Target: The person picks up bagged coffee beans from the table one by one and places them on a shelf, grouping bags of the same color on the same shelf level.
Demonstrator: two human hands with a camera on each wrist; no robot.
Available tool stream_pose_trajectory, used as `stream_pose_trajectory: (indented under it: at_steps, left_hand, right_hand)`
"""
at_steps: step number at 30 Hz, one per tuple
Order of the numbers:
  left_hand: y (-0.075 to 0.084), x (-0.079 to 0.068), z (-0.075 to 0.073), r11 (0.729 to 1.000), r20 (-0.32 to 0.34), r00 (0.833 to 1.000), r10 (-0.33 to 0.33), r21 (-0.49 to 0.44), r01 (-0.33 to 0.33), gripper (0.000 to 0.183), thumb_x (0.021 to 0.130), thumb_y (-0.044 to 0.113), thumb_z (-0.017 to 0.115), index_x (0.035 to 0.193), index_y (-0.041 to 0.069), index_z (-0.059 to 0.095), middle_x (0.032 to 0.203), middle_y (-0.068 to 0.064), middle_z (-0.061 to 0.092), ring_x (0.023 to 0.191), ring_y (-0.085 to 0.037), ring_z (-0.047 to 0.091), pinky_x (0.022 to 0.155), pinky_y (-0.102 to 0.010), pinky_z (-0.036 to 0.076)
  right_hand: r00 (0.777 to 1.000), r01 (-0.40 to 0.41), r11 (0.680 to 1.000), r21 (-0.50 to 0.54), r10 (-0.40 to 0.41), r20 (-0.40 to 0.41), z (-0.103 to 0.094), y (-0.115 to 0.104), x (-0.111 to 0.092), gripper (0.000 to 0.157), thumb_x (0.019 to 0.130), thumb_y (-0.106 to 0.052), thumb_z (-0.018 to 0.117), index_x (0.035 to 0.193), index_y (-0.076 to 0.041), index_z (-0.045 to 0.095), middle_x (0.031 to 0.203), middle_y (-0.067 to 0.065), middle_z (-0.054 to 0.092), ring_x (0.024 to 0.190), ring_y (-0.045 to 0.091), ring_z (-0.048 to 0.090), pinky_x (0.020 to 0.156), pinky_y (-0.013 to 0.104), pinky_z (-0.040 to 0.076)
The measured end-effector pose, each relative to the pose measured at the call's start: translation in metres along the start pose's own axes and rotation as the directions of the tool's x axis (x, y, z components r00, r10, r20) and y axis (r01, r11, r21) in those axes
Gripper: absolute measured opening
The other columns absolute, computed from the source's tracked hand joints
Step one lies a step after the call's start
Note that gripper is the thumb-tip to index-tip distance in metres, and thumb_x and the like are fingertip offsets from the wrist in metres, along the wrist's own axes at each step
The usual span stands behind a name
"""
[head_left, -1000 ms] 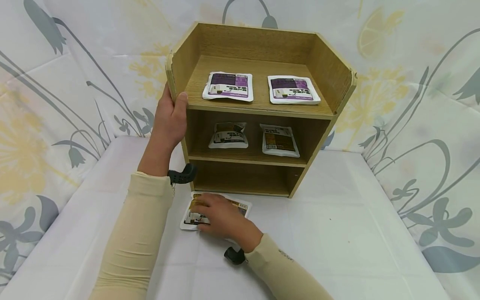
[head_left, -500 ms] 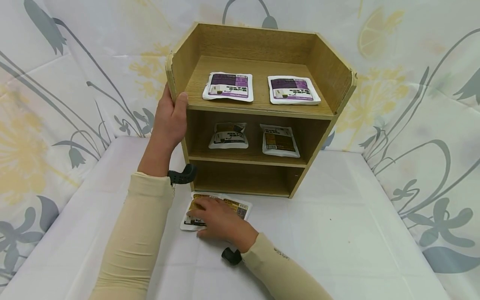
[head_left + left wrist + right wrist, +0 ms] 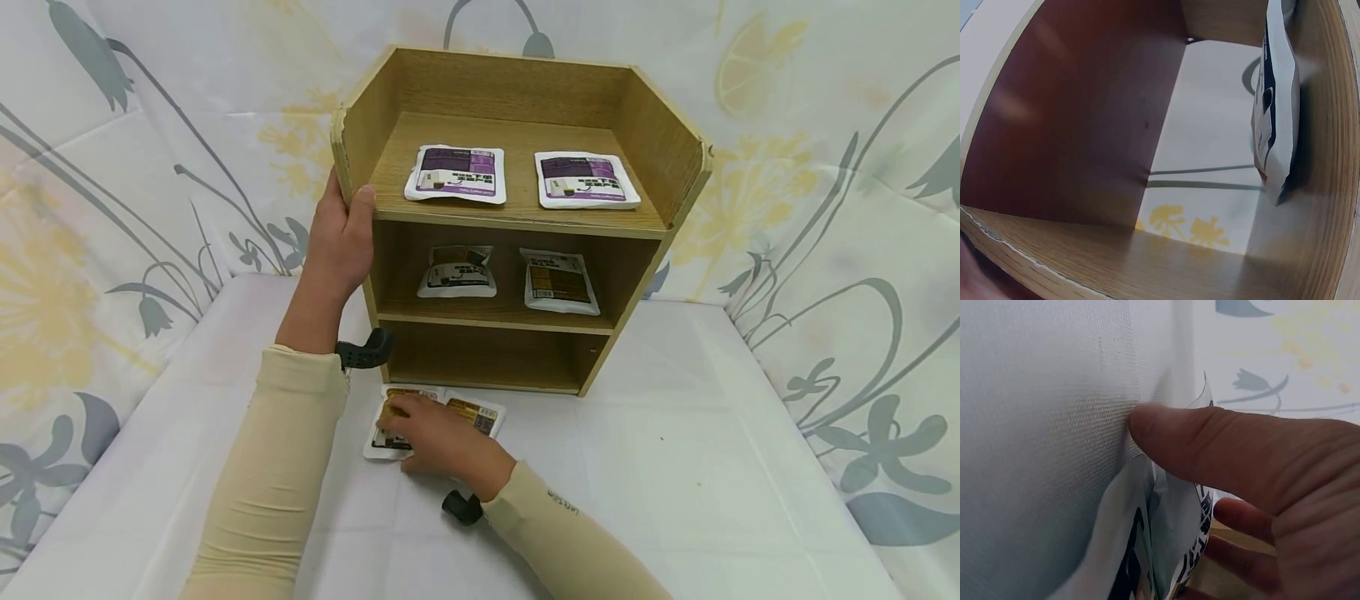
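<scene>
In the head view my left hand (image 3: 341, 237) grips the left side panel of a wooden shelf unit (image 3: 517, 87), thumb toward the inside. My right hand (image 3: 442, 442) pinches the left of two white pouches with brown-gold labels on the table before the unit, and covers much of this pouch (image 3: 382, 446). Beside it lies the right pouch (image 3: 480, 417), partly under the hand. From the right wrist, the thumb (image 3: 1210, 437) is at one edge of the bulging pouch (image 3: 1175, 512), with fingers on its other side.
Two purple-labelled pouches (image 3: 456, 173) lie on the top shelf. Two brown-labelled pouches (image 3: 558, 282) sit on the middle shelf. Below is the bottom compartment (image 3: 480, 357). In the left wrist view a pouch (image 3: 1279, 100) rests against the wood. Patterned cloth (image 3: 825, 208) hangs behind.
The right hand has drawn back slightly and its fingers have closed in. The left pouch has shifted a little to the right, and the seam between the two pouches now shows. The left hand stays put.
</scene>
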State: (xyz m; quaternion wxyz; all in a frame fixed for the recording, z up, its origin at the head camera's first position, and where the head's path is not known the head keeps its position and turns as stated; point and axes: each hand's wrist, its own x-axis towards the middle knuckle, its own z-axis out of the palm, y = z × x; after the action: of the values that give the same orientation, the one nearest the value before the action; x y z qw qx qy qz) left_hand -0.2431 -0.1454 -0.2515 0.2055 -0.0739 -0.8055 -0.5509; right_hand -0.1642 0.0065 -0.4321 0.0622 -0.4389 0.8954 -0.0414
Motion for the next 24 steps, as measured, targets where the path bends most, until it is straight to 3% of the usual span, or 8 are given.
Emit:
stream_pose_trajectory:
  at_steps: [4, 9, 12, 17, 24]
  left_hand:
    - [0.0002, -0.0002, 0.0001, 1.000, 0.002, 1.000, -0.008, 0.001, 0.008, 0.052, 0.102, 0.037, 0.032, 0.151, 0.019, 0.027, 0.148, -0.011, 0.041, 0.134, -0.024, 0.041, 0.113, -0.045, 0.032]
    - [0.0002, -0.0005, -0.0001, 1.000, 0.002, 1.000, -0.007, -0.001, 0.007, 0.052, 0.102, 0.037, 0.032, 0.150, 0.019, 0.028, 0.148, -0.011, 0.041, 0.133, -0.025, 0.042, 0.113, -0.045, 0.032]
    - [-0.0001, -0.0005, 0.0003, 1.000, 0.001, 1.000, -0.003, -0.001, 0.003, 0.051, 0.102, 0.037, 0.032, 0.150, 0.018, 0.029, 0.147, -0.011, 0.042, 0.133, -0.025, 0.042, 0.113, -0.045, 0.032]
    - [-0.0009, -0.0006, 0.0010, 1.000, 0.003, 1.000, -0.002, 0.003, 0.002, 0.052, 0.102, 0.038, 0.032, 0.150, 0.019, 0.027, 0.147, -0.012, 0.042, 0.133, -0.026, 0.042, 0.112, -0.047, 0.032]
    - [-0.0017, -0.0007, 0.0009, 1.000, -0.004, 1.000, 0.004, 0.003, -0.004, 0.051, 0.102, 0.037, 0.032, 0.150, 0.018, 0.028, 0.144, -0.013, 0.043, 0.131, -0.027, 0.044, 0.111, -0.046, 0.033]
  right_hand:
    - [0.999, 0.036, 0.999, -0.009, -0.037, -0.029, -0.0012, 0.0001, -0.0007, 0.055, 0.086, -0.022, 0.072, 0.137, -0.023, 0.054, 0.143, 0.001, 0.048, 0.134, 0.018, 0.044, 0.110, 0.031, 0.037]
    - [0.998, 0.026, 1.000, -0.007, -0.026, -0.051, -0.0018, -0.0012, -0.0023, 0.053, 0.088, -0.017, 0.061, 0.139, -0.026, 0.052, 0.144, 0.001, 0.047, 0.135, 0.019, 0.043, 0.110, 0.039, 0.038]
    - [0.992, 0.023, 0.997, -0.069, -0.031, -0.122, -0.0014, -0.0015, -0.0028, 0.050, 0.087, -0.018, 0.057, 0.135, -0.027, 0.055, 0.139, 0.000, 0.051, 0.131, 0.018, 0.048, 0.104, 0.041, 0.044]
    - [0.966, 0.020, 0.985, -0.172, -0.063, -0.252, 0.0001, -0.0001, -0.0036, 0.038, 0.088, -0.020, 0.057, 0.125, -0.026, 0.062, 0.129, -0.003, 0.059, 0.119, 0.016, 0.058, 0.095, 0.036, 0.050]
    - [0.946, 0.030, 0.986, -0.165, -0.081, -0.313, -0.0040, 0.0038, -0.0063, 0.032, 0.090, -0.019, 0.063, 0.121, -0.020, 0.063, 0.119, -0.006, 0.064, 0.107, 0.010, 0.063, 0.089, 0.027, 0.051]
